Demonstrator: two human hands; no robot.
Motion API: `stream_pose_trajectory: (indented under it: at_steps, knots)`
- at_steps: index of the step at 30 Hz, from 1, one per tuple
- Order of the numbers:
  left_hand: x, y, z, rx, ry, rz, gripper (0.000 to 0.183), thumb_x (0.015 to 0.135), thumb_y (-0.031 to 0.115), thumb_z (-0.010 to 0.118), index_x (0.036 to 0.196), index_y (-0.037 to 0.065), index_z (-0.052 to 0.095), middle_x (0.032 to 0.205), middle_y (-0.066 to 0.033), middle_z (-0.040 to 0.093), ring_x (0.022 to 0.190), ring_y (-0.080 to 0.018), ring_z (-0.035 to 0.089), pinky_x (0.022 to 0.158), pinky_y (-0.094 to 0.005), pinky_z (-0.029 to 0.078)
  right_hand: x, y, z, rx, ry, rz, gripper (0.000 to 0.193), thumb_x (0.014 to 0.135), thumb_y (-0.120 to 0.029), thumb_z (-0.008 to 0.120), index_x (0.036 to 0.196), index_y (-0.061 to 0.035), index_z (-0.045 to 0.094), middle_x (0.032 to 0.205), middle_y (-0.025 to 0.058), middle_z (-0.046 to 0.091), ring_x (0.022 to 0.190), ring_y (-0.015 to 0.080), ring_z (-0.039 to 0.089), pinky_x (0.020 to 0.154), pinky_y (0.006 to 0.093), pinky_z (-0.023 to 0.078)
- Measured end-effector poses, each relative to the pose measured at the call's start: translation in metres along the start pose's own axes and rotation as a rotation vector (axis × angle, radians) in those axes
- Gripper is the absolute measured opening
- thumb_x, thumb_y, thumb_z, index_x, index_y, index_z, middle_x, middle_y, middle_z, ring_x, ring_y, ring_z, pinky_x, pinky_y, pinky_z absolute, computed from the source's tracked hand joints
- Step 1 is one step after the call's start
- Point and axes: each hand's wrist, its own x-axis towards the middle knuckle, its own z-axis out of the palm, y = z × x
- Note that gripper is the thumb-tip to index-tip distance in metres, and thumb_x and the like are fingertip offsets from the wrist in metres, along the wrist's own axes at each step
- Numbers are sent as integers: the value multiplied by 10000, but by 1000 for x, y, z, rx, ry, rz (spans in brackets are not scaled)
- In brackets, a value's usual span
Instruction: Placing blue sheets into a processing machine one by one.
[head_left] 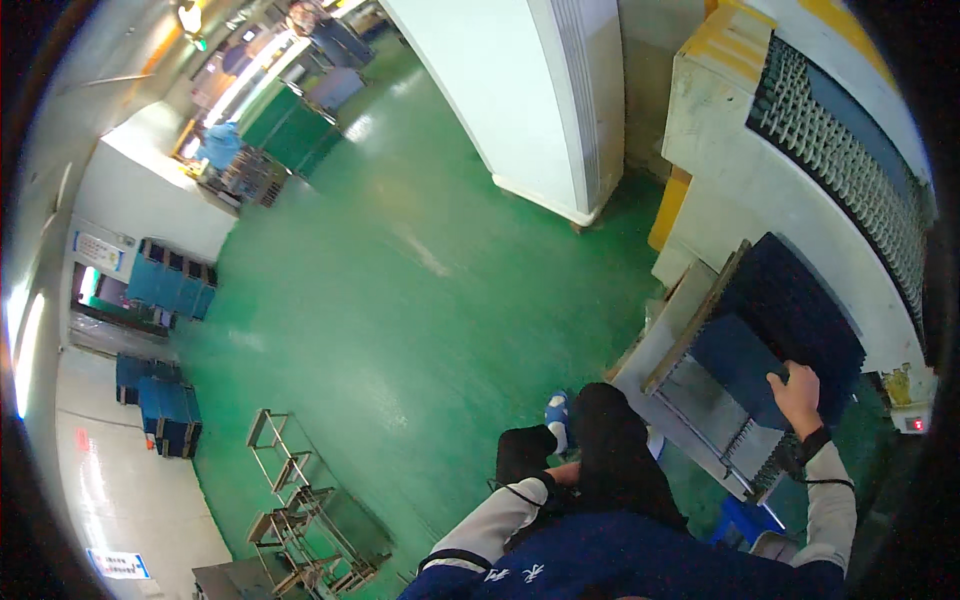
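Observation:
My right hand (798, 398) is closed on the near edge of a flat dark blue panel (735, 358), with the thumb on its upper side. The panel leans in a slotted metal rack (700, 392), beside a row of similar dark panels (780, 285) standing packed at its far side. Notched side strips and a metal rod show at the rack's near end. My left hand (566, 473) is low between my legs, beside my right thigh. Its fingers are mostly hidden by the leg, so what it holds, if anything, does not show.
A pale machine (715, 130) with a roller conveyor (840, 150) borders the rack. A white cabinet (520, 90) stands ahead on the green floor (380, 270). Metal rack frames (295, 520) lie at lower left; blue stacked racks (170, 280) line the left wall. People are far off.

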Motion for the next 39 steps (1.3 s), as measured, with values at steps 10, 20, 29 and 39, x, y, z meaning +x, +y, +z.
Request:
stream_pose_trajectory:
  at_steps: [10,20,29,39]
  knots:
    - [-13,-7,-36,558,89,75,362,800,137,614,1148,42,589,1071,-157,659,956,-305,636,803,-430,509,-2,-14,-4,27,99,-97,317,715,-290,734,832,-6,652,814,206,651,798,382,633,729,462,499]
    - [-41,56,-40,488,277,-51,210,828,175,577,981,99,698,919,-108,697,820,-308,661,761,-392,540,-19,2,-7,289,262,-363,302,799,-141,650,1078,-40,594,956,187,642,912,392,602,798,450,481]
    - [-67,211,-29,168,793,350,209,811,199,618,874,2,651,723,-80,651,651,-189,636,584,-361,505,-59,-4,-1,114,363,-409,567,794,-73,616,1334,-45,444,1310,153,478,1197,353,449,1040,476,332]
    - [-27,245,38,182,428,448,195,854,181,617,930,4,640,692,-54,640,594,-144,627,538,-284,516,-77,-25,-3,10,443,-361,628,759,-63,636,1353,-44,434,1376,129,423,1254,343,391,1061,480,299]
